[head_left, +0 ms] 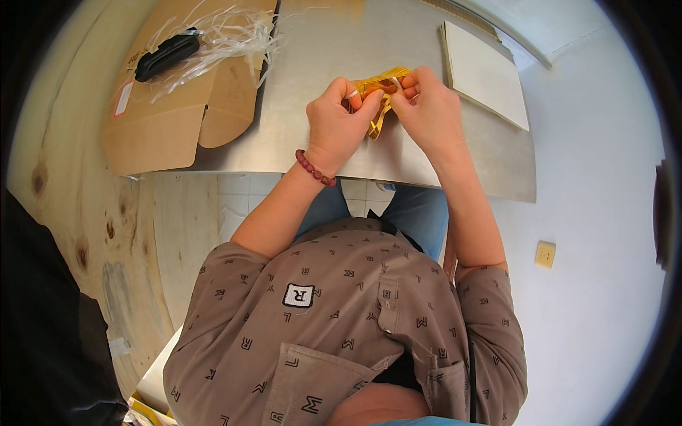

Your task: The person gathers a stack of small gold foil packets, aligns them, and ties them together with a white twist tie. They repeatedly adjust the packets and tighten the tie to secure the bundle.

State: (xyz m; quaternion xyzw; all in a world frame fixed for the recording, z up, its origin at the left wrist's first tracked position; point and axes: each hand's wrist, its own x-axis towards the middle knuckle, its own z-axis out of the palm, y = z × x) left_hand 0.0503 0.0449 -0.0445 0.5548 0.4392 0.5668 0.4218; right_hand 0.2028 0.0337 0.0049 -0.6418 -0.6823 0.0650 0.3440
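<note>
**Both hands pinching a gold ribbon at a steel table**

The ribbon (381, 86), shiny gold and crinkled, sits above the near half of the table (298, 128), bunched between both hands. Its long axis runs from the upper right, where a folded end shows at the right fingertips, down to the lower left, where a narrow tail hangs pointing toward the person. The left hand (341, 121) closes finger and thumb on the bunch; a bead bracelet (315, 169) of dark red rounds circles its wrist. The right hand (426, 110) pinches the same bunch from the other side, fingers curled tight. The table is flat brushed metal. At far left lies an opened brown cardboard box (177, 106), flaps spread; on it rest a tangle of pale plastic strips (227, 35) and a black elongated tool (167, 55), possibly a cutter. At far right lies a flat white stack of sheets (486, 74), squared and rectangular.
</note>
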